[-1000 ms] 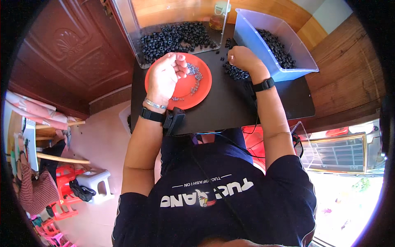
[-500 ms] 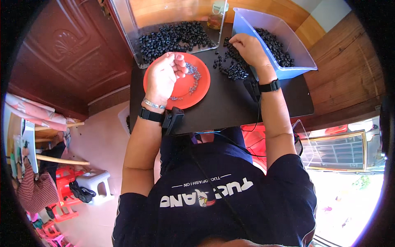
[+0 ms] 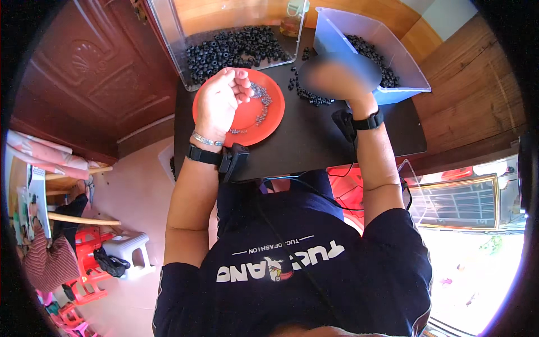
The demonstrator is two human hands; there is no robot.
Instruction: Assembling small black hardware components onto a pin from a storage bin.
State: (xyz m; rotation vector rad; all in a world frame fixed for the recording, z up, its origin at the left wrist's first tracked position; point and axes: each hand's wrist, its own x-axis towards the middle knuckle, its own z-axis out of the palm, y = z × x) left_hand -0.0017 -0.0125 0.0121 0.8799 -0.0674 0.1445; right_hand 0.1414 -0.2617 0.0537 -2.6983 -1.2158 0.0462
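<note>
My left hand (image 3: 220, 101) is over the left side of a red plate (image 3: 269, 128), palm up with its fingers curled in. Anything between those fingers is too small to make out. Small silvery metal pieces (image 3: 263, 106) lie in a curved band on the plate. On the right, my right hand (image 3: 339, 81) hangs over a loose heap of small black parts (image 3: 315, 99) on the dark table (image 3: 281, 160). A blur covers its fingers, so their pose and any held thing are hidden.
Behind the plate, a clear bin (image 3: 178, 50) holds many black ring-like parts (image 3: 236, 48). A bluish translucent bin (image 3: 401, 96) with more black parts stands at the right. A jar (image 3: 290, 25) is at the back. Another person (image 3: 56, 258) sits far left near plastic stools (image 3: 126, 253).
My right hand has moved slightly down toward me over the black heap and is now blurred. My left hand keeps its curled pose over the plate.
</note>
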